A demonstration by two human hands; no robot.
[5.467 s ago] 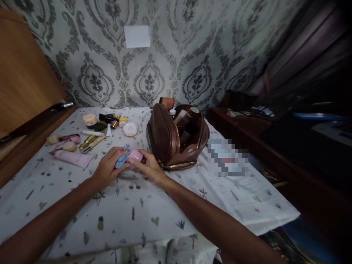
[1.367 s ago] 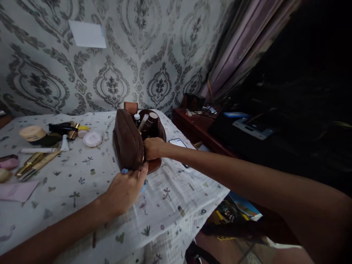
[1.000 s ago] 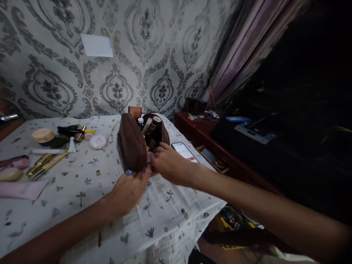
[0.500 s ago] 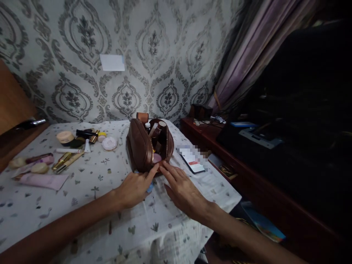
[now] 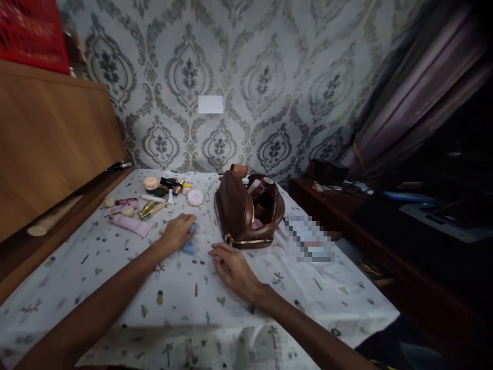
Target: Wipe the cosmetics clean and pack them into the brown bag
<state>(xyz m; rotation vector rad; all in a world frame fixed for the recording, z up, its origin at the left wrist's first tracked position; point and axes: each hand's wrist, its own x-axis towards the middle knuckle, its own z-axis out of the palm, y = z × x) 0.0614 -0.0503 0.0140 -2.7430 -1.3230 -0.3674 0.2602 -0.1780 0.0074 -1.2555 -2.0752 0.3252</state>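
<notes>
Two hands rest on our desk (image 5: 115,288): our left hand (image 5: 177,234) curls its fingers around a blue cloth (image 5: 189,244) left of the open brown pouch (image 5: 246,213), our right hand (image 5: 231,267) lies loosely open, holding nothing.

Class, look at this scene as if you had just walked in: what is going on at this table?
A person sits at a table covered with a printed cloth. Their left hand rests on a small blue cloth, and their right hand lies flat on the table, empty, just in front of an open brown toiletry bag holding bottles. A cluster of cosmetics lies further back on the left.
</notes>
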